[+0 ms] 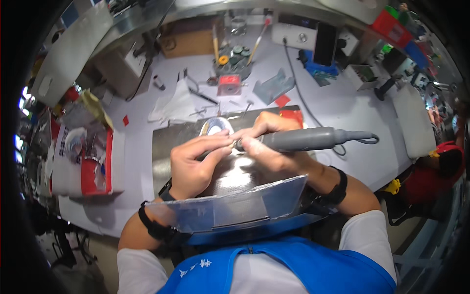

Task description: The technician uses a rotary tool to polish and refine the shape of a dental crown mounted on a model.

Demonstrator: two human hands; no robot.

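Note:
My right hand (267, 156) is wrapped round a thick grey rotary handpiece (306, 139), whose cable leaves its right end. The handpiece lies nearly level, its tip pointing left towards my left fingertips. My left hand (196, 164) is closed in a pinch, right against the fingers of the right. Whatever small piece sits between the fingertips is mostly hidden. Both hands are above a shiny metal work tray (237, 181) with a perforated patch. Just behind the fingertips lies a round white-rimmed object (215, 126). A clear plastic shield (240, 208) stands between the tray and my body.
Behind the tray are a white cloth (174, 104), a red block (229, 85), a grey plastic bag (274, 87) and a holder of grinding bits (238, 59). A white control box (298, 35) stands at the back. A red-and-white bin (117, 161) is at left.

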